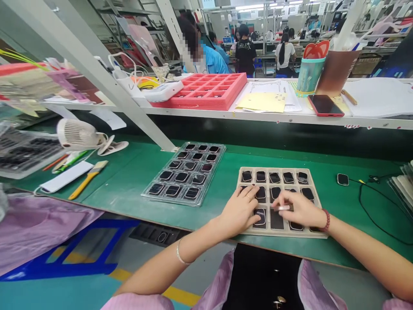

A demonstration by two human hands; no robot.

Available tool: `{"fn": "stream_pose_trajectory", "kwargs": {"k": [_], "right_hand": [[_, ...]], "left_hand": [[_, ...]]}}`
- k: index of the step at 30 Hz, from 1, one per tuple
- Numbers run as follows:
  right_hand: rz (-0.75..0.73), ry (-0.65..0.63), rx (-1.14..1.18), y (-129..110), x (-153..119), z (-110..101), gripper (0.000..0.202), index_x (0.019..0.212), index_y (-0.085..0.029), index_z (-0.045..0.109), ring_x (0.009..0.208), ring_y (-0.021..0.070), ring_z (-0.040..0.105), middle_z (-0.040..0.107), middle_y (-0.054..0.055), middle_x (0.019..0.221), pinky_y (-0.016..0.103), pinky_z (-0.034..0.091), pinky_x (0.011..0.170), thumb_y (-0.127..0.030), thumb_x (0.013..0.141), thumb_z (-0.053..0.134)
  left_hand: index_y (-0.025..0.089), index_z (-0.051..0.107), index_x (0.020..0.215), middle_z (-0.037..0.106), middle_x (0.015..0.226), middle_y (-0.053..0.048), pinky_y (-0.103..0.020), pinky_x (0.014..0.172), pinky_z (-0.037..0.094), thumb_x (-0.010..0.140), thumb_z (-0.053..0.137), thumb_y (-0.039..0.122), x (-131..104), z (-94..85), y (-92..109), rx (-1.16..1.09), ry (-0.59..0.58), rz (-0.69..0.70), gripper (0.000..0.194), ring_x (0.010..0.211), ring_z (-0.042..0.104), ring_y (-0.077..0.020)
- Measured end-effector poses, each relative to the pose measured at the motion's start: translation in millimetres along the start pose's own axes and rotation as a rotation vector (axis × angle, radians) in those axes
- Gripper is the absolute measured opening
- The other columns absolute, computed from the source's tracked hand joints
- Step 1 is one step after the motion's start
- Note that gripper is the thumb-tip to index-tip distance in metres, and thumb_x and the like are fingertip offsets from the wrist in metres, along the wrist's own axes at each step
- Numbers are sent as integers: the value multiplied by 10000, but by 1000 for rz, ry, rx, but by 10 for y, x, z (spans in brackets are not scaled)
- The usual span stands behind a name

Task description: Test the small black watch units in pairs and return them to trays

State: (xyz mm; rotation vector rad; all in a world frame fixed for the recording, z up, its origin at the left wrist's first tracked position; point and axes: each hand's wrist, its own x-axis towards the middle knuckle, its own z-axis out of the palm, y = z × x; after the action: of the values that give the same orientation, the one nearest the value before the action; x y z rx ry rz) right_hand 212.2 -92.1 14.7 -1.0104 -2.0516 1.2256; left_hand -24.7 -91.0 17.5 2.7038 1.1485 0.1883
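Note:
A beige tray [309,176] with rows of square slots lies on the green bench before me. Most of its slots hold dark, round-cornered watch cases [275,177] with silver rims. Over the tray's left side rests my left hand [239,207], fingers spread, its thumb by a watch case [260,218] in the front row. My right hand [298,209] pinches a small watch case [284,208], seen edge-on and partly hidden by the fingers. Below it is a bare dark slot [276,220] in the front row.
A clear plastic tray [206,200] of watch cases lies left. Further left are a yellow-handled brush [87,181], white strip [67,177] and small fan [80,133]. One watch case [342,179] and a black cable [363,202] lie right. Above, a shelf holds a red foam tray [206,103] and phone [325,105].

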Motion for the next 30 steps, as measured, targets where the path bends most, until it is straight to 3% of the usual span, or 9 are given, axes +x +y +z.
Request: {"fn": "stream_pose_trajectory", "kwargs": {"k": [5, 7, 9, 12, 15, 17, 20, 25, 30], "right_hand": [[171, 284, 379, 243, 270, -399, 220, 823, -214, 441, 622, 146, 631, 701, 41, 819, 267, 495, 558, -280, 766, 642], [196, 320, 465, 331, 390, -478, 256, 856, -200, 476, 526, 105, 573, 704, 40, 794, 234, 458, 502, -333, 755, 669], [221, 299, 547, 409, 506, -492, 294, 891, -181, 517, 464, 75, 523, 709, 50, 799, 215, 434, 464, -362, 739, 692], [252, 246, 629, 519, 663, -442, 339, 941, -163, 568, 420, 56, 489, 710, 56, 814, 200, 421, 426, -368, 715, 716], [242, 261, 655, 616, 769, -397, 367, 987, -165, 597, 412, 63, 489, 707, 44, 808, 206, 426, 410, -347, 697, 730], [219, 285, 670, 660, 790, -394, 393, 1033, -178, 598, 431, 70, 502, 707, 40, 825, 210, 437, 420, -333, 696, 728], [164, 275, 751, 690, 762, -412, 439, 1147, -207, 575, 544, 99, 572, 701, 58, 931, 228, 486, 488, -328, 740, 689], [139, 196, 822, 730, 725, -418, 459, 1263, -243, 532, 697, 138, 623, 684, 54, 952, 270, 546, 595, -321, 821, 630], [127, 168, 813, 773, 730, -439, 427, 1228, -244, 569, 697, 126, 627, 668, 69, 1057, 273, 561, 632, -320, 819, 663]], "left_hand": [[158, 593, 898, 411, 1425, -179, -545, 1059, 269, 723, 678, 363, -83, -34, 11, -106, -35, 24, 283, 1336, 335, -357], [170, 569, 849, 441, 1406, -154, -499, 1050, 306, 707, 693, 312, -103, -60, 29, -226, -37, 58, 235, 1336, 339, -337], [181, 545, 821, 543, 1304, -124, -440, 1007, 368, 734, 661, 260, -48, -67, 33, -412, -40, 98, 166, 1261, 444, -293], [181, 526, 858, 679, 967, -78, -326, 801, 475, 799, 574, 229, 251, -20, -35, -809, -9, 44, 90, 913, 634, -190], [155, 523, 878, 641, 786, -35, -232, 609, 456, 739, 634, 235, 728, 66, -219, -1212, 144, -103, 196, 691, 616, -128], [147, 541, 961, 610, 714, -6, -199, 517, 412, 731, 637, 258, 1006, 114, -370, -1387, 171, -209, 273, 583, 582, -99], [124, 560, 952, 605, 681, -6, -170, 425, 320, 715, 649, 280, 1207, 155, -537, -1540, 221, -324, 298, 455, 509, -55], [137, 555, 1124, 667, 1000, -112, -180, 468, 380, 722, 682, 297, 1120, 167, -609, -1714, 203, -308, 451, 591, 624, -98], [124, 548, 1207, 667, 981, -131, -246, 588, 474, 774, 632, 304, 1062, 150, -580, -1902, 108, -264, 477, 790, 677, -202]]}}
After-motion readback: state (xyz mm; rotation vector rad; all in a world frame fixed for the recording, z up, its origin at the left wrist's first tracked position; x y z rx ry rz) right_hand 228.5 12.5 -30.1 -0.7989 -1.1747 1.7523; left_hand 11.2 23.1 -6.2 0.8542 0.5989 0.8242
